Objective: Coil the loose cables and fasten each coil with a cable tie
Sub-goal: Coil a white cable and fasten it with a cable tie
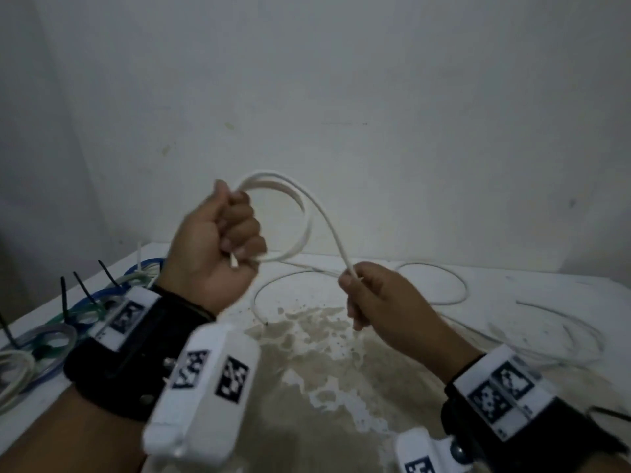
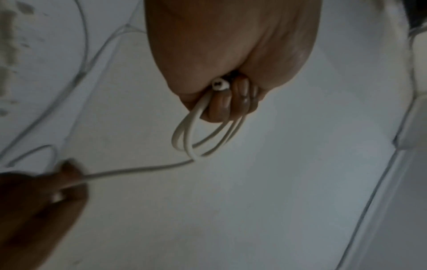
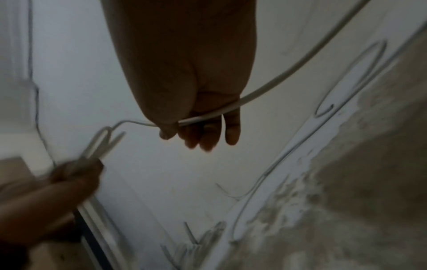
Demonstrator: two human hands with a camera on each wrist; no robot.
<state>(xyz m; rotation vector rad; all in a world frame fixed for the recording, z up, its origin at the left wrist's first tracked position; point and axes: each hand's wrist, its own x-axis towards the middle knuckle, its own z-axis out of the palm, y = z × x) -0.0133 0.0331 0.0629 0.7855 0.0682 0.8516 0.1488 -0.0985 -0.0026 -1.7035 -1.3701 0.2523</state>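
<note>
Your left hand (image 1: 218, 247) fists two loops of white cable (image 1: 300, 213), while your right hand (image 1: 386, 298) pinches the strand just below them.

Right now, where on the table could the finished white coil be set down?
Free: the stained patch between the wrists, nearer than the loose white cable. Crowded: the left edge with tied coils, and the right side with more white cable loops.

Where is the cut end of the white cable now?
In the head view the cut end sticks out below the left hand, left of centre and above the table; that hand grips the white cable loops.
</note>
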